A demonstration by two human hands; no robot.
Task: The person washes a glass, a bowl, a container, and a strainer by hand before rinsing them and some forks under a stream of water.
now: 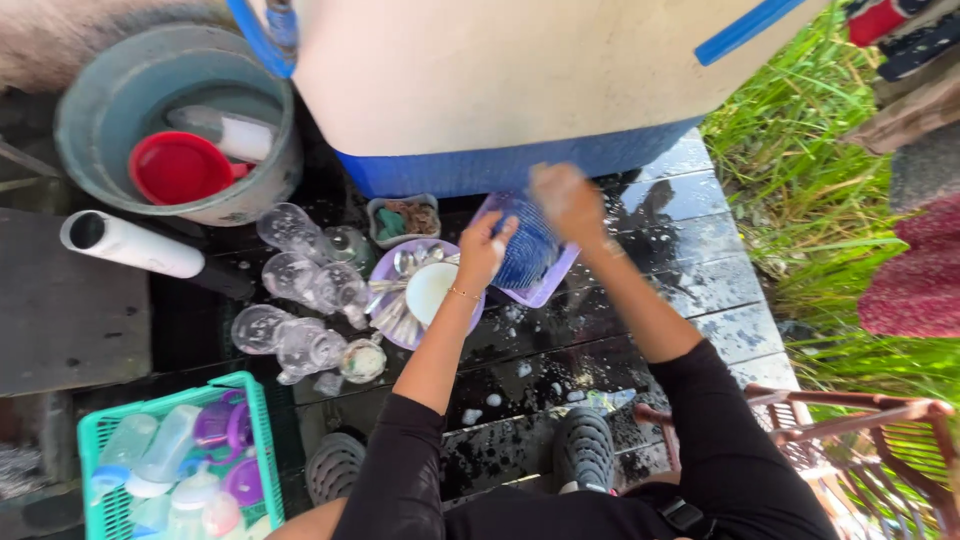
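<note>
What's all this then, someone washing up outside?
A person crouches on wet, soapy dark boards. The left hand holds a blue ribbed dish over a purple tray, and the right hand rubs it. Beside them sit a purple bowl of spoons, some clear glasses and a green basket of bottles.

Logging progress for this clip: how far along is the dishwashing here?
Midway, it seems. Clear glasses lie soapy on the wet boards, apparently scrubbed. In hand: the left hand steadies a blue ribbed dish while the soapy right hand rubs it. Spoons and a white bowl wait in the purple basin. Rinsing looks undone.
</note>
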